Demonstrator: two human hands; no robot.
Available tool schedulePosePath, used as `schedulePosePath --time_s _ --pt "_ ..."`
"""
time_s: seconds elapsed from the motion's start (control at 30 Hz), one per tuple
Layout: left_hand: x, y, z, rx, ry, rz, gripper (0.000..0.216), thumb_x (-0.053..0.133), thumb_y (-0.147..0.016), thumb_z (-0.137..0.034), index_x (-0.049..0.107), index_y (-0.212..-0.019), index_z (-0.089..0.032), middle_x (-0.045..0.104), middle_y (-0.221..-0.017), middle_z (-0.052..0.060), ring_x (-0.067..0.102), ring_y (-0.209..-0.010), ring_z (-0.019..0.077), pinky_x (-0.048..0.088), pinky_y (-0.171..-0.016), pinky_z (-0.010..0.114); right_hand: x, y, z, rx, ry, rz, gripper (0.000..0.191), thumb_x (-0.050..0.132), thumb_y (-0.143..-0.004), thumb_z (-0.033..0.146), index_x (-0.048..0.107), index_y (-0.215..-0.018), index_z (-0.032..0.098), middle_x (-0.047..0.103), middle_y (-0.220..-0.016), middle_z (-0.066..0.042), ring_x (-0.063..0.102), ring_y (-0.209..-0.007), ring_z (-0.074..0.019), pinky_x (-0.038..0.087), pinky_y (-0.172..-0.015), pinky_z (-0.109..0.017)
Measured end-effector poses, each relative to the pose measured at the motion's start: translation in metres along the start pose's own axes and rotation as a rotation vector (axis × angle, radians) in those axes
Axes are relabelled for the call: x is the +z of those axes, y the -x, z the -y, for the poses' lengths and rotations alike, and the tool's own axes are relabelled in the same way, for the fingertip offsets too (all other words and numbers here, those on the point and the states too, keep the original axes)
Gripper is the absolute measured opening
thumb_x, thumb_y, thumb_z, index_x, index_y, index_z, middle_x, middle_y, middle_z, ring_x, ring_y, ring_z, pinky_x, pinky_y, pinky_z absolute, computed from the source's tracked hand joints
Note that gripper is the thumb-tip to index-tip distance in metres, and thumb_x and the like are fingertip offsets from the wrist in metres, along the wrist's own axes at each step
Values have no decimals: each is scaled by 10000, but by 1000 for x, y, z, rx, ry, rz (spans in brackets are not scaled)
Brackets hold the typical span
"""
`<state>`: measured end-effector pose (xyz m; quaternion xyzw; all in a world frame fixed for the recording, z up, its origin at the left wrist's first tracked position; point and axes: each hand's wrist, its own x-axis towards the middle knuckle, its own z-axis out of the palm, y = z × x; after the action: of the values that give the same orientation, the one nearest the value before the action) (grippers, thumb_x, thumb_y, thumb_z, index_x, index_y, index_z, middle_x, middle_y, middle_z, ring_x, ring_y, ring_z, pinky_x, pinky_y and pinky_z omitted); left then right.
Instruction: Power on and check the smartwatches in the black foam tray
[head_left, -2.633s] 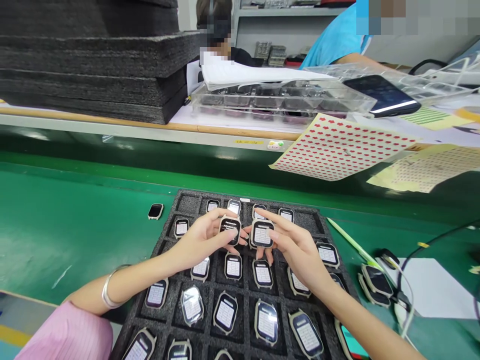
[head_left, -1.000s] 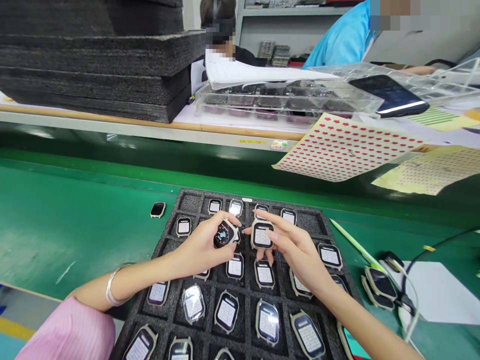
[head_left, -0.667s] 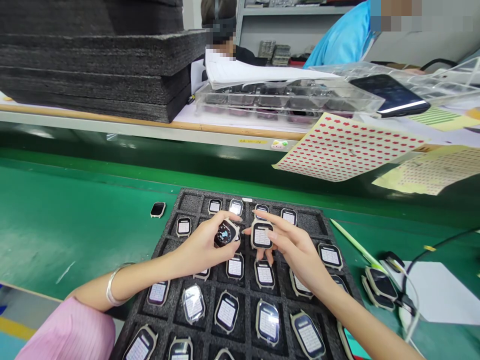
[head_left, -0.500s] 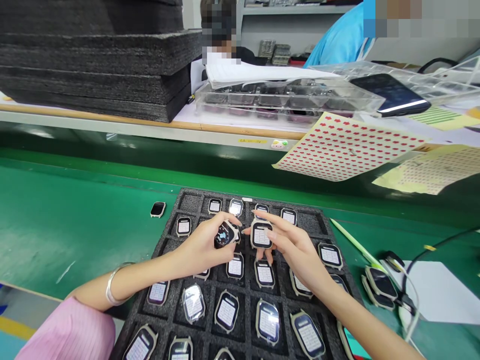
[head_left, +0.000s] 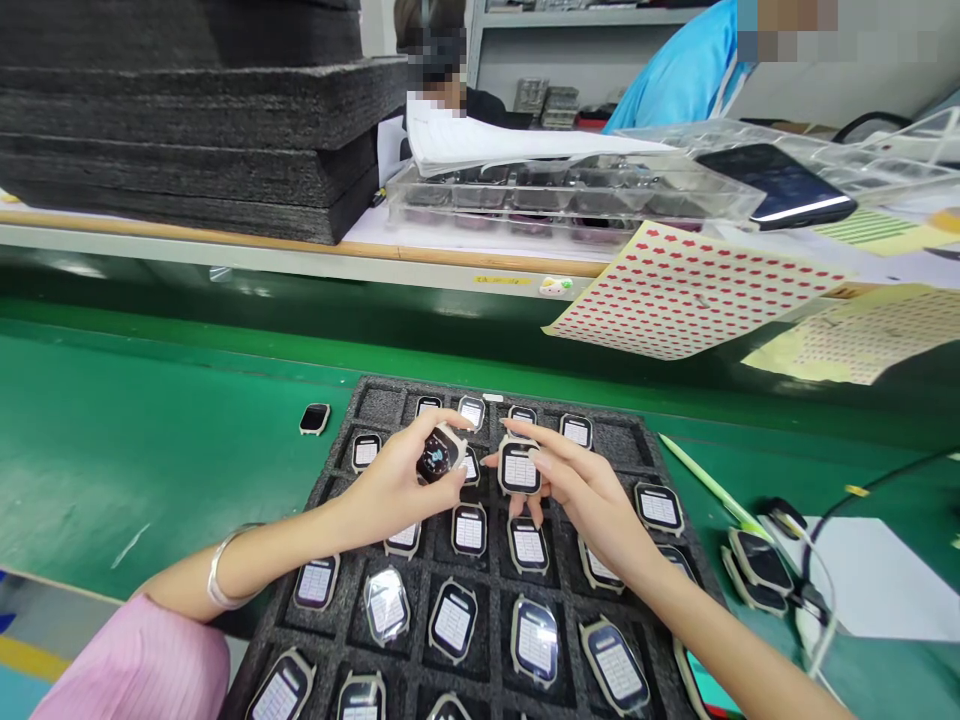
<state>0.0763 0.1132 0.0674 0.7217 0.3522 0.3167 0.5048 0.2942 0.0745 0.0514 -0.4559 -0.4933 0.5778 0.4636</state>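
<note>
Pinching a tilted watch (head_left: 440,455) between thumb and fingers of the left grip (head_left: 397,485); likewise pinching a white-screened watch (head_left: 519,467) in the right grip (head_left: 589,490); holding both apart, over the seated watches (head_left: 454,620) of a black foam tray (head_left: 621,442); wearing a silver bangle (head_left: 215,578) on the left wrist; having a black-screened watch (head_left: 315,418) on the green worktop (head_left: 172,420) left of the tray, and a light-green pen (head_left: 709,482) on its right.

Pink ribbed sleeve (head_left: 142,660), smooth silver bangle (head_left: 214,578) around left forearm (head_left: 277,542), bare fingers (head_left: 553,438)
</note>
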Motion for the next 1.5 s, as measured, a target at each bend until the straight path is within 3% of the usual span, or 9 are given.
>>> schedulePosePath --time_s 0.23,0.37,0.47,0.57,0.7,0.8,1.37,1.5 --pt "-1 2 -4 15 21 22 290 557 -762 -57 497 -1006 -203 465 -741 -61 430 -654 104 349 -623 215 1 0 0 -4 8 9 359 551 -937 323 578 -1272 197 725 -934 -89 669 -577 -167 491 -448 -239" --pt "0 2 -2 -37 48 22 292 571 -792 -90 490 -1045 -211 469 -766 -53 436 -669 106 361 -630 225 0 0 0 -2 8 10 357 556 -935 325 580 -1267 196 718 -914 -83 668 -579 -165 492 -448 -235" --pt "2 0 2 -121 226 105 413 632 -801 -175 440 -1163 -230 526 -926 -9 504 -749 127 414 -646 243 0 0 0 -2 12 6 360 555 -933 337 579 -1266 201 715 -936 -88 668 -581 -166 492 -443 -235" --pt "3 -2 2 -200 489 186 515 646 -769 -150 401 -1216 -231 557 -1045 40 569 -841 161 478 -671 268 0 0 0 -2 18 -5 357 555 -931 334 585 -1260 197 711 -888 -74 665 -573 -165 491 -438 -232" --pt "5 -5 -1 -215 649 144 475 592 -740 -64 467 -1176 -208 623 -1010 58 607 -940 190 522 -799 335 0 1 0 2 29 -15 355 559 -928 321 594 -1253 182 683 -697 -32 653 -553 -169 489 -436 -227" --pt "7 -5 -2 -200 718 124 423 574 -755 -78 511 -1155 -200 649 -1030 75 621 -971 212 540 -812 370 1 1 0 3 32 -22 357 562 -926 320 595 -1252 180 676 -681 -27 656 -558 -172 491 -438 -227" --pt "6 -3 -2 -148 701 172 343 587 -838 -164 501 -1170 -195 646 -993 72 615 -962 199 557 -802 376 -1 1 0 25 47 -16 389 578 -911 349 600 -1271 205 663 -692 -28 639 -562 -185 488 -441 -259" --pt "8 -2 1 -158 616 147 395 648 -824 -208 470 -1176 -204 612 -1036 68 605 -937 190 543 -756 326 0 1 0 21 46 -24 380 574 -916 347 600 -1266 203 665 -706 -33 639 -569 -189 488 -446 -264"
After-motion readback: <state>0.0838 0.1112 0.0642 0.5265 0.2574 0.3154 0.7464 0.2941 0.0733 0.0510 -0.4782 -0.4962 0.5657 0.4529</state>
